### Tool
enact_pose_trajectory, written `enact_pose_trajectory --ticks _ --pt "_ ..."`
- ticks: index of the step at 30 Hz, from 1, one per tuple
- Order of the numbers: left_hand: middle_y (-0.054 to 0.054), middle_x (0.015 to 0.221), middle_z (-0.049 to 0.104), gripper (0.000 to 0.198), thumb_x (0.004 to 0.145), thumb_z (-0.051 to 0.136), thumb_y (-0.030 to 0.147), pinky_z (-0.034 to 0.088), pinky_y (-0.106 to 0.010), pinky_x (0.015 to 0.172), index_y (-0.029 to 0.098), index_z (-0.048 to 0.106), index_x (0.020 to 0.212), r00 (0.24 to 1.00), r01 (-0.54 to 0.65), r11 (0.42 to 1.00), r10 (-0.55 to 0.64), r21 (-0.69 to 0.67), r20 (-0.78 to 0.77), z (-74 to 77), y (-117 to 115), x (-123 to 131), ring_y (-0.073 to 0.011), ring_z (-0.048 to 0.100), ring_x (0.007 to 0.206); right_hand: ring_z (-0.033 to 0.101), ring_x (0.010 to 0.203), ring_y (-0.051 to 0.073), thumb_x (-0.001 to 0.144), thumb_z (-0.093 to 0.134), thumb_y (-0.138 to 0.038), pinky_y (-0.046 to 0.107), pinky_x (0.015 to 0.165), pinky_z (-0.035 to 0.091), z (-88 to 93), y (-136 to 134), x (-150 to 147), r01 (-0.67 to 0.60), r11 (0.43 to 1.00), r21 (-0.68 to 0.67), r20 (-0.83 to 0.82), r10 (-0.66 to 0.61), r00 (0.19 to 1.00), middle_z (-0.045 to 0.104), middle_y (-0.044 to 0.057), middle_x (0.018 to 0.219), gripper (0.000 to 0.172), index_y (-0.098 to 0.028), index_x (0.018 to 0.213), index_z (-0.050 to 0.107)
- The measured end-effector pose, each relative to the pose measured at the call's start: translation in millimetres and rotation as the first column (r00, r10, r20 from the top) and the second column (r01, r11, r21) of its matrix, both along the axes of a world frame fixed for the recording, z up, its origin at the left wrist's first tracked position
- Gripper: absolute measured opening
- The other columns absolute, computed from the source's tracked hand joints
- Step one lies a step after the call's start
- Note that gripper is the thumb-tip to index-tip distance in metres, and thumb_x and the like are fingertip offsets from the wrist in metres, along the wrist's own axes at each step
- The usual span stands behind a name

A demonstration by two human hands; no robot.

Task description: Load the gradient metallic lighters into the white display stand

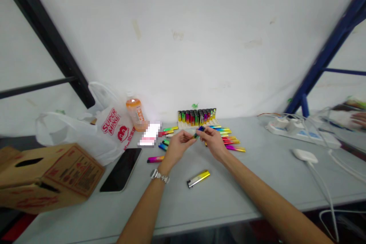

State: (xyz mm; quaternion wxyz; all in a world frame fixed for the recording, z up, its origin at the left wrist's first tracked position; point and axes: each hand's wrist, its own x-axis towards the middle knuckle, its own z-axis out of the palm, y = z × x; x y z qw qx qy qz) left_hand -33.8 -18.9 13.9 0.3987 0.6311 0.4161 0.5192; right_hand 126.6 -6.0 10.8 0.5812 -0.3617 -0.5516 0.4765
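Observation:
Over the middle of the grey table (pixel 257 183), my left hand (pixel 178 145) and my right hand (pixel 213 141) meet fingertip to fingertip. Both pinch a small blue-green lighter (pixel 199 131) held between them. A silver watch (pixel 159 175) sits on my left wrist. A yellow-and-silver lighter (pixel 198 178) lies flat on the table just below my hands. Several rainbow-coloured lighters (pixel 231 141) lie in rows behind and to the right of my hands, with more to the left (pixel 156 158). A tray of upright lighters (pixel 197 117) stands against the wall.
A black phone (pixel 121 169) lies left of my left arm, beside a cardboard box (pixel 48 175) and a white plastic bag (pixel 94 129). An orange drink bottle (pixel 136 114) stands by the wall. At right are a power strip (pixel 297 131), white cables and another person's hand (pixel 360 119).

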Motion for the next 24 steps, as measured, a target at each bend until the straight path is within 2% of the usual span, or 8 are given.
enact_pose_trajectory --ticks 2,5,7,9,12,16,20,24 --pt "-0.002 0.078 0.070 0.022 0.073 0.077 0.034 0.051 -0.032 0.078 0.017 0.064 0.076 0.980 0.032 0.998 -0.020 0.058 -0.196 2.6 -6 2 -0.0171 0.065 0.077 0.046 0.059 0.011 0.073 0.074 -0.047 0.025 0.057 0.036 0.7 -3 -3 0.024 0.999 0.041 -0.024 -0.023 0.999 0.050 -0.004 0.061 0.035 -0.019 0.065 0.054" --pt "-0.002 0.080 0.071 0.017 0.079 0.069 0.034 0.049 -0.031 0.078 0.018 0.067 0.075 0.936 0.020 0.987 0.038 0.161 -0.351 9.0 -13 3 -0.0174 0.064 0.079 0.054 0.065 0.012 0.078 0.069 -0.050 0.024 0.061 0.042 3.6 -10 -6 0.020 0.997 0.075 -0.090 -0.014 0.996 0.058 -0.003 0.070 0.032 -0.021 0.080 0.054" --pt "-0.002 0.076 0.070 0.021 0.084 0.063 0.035 0.047 -0.030 0.074 0.017 0.066 0.073 0.925 -0.029 0.973 0.113 0.229 -0.363 12.3 -14 1 -0.0161 0.062 0.075 0.051 0.055 0.010 0.080 0.066 -0.052 0.022 0.053 0.040 4.9 -14 -7 -0.008 0.999 0.040 -0.140 0.014 0.990 0.054 -0.006 0.063 0.034 -0.024 0.092 0.052" --pt "-0.002 0.071 0.067 0.025 0.087 0.059 0.036 0.046 -0.028 0.070 0.017 0.064 0.070 0.921 -0.078 0.956 0.177 0.282 -0.347 13.5 -12 -2 -0.0149 0.060 0.070 0.036 0.041 0.008 0.081 0.063 -0.056 0.020 0.041 0.030 4.8 -17 -7 -0.051 0.998 -0.047 -0.163 0.043 0.986 0.042 -0.010 0.052 0.037 -0.024 0.095 0.052" --pt "-0.001 0.066 0.064 0.028 0.088 0.057 0.035 0.044 -0.026 0.066 0.017 0.063 0.067 0.917 -0.099 0.945 0.208 0.312 -0.339 12.6 -10 -3 -0.0139 0.058 0.066 0.020 0.035 0.006 0.083 0.049 -0.066 0.020 0.035 0.014 2.0 -18 -7 -0.100 0.965 -0.243 -0.178 0.057 0.982 0.029 -0.010 0.045 0.047 -0.020 0.076 0.055" --pt "0.000 0.065 0.065 0.030 0.089 0.055 0.035 0.043 -0.026 0.066 0.017 0.063 0.066 0.912 -0.069 0.954 0.179 0.292 -0.369 11.4 -10 1 -0.0131 0.057 0.064 0.022 0.033 0.007 0.087 0.040 -0.059 0.022 0.035 0.013 -1.5 -14 -8 0.020 0.934 -0.357 -0.106 -0.061 0.992 0.028 -0.006 0.038 0.052 -0.021 0.052 0.043" --pt "0.000 0.064 0.065 0.031 0.089 0.054 0.035 0.042 -0.026 0.066 0.017 0.063 0.066 0.904 -0.065 0.959 0.173 0.275 -0.391 12.4 -11 2 -0.0130 0.057 0.064 0.023 0.032 0.009 0.088 0.035 -0.047 0.022 0.035 0.013 -0.6 -14 -9 0.066 0.942 -0.328 -0.088 -0.100 0.991 0.030 -0.005 0.038 0.046 -0.022 0.050 0.042" --pt "0.000 0.065 0.064 0.031 0.089 0.054 0.035 0.042 -0.026 0.066 0.017 0.063 0.066 0.898 -0.060 0.962 0.169 0.267 -0.407 12.3 -11 2 -0.0128 0.056 0.064 0.023 0.033 0.008 0.087 0.036 -0.048 0.022 0.035 0.014 1.4 -18 -9 0.042 0.934 -0.355 -0.110 -0.087 0.990 0.030 -0.005 0.038 0.045 -0.022 0.051 0.042"
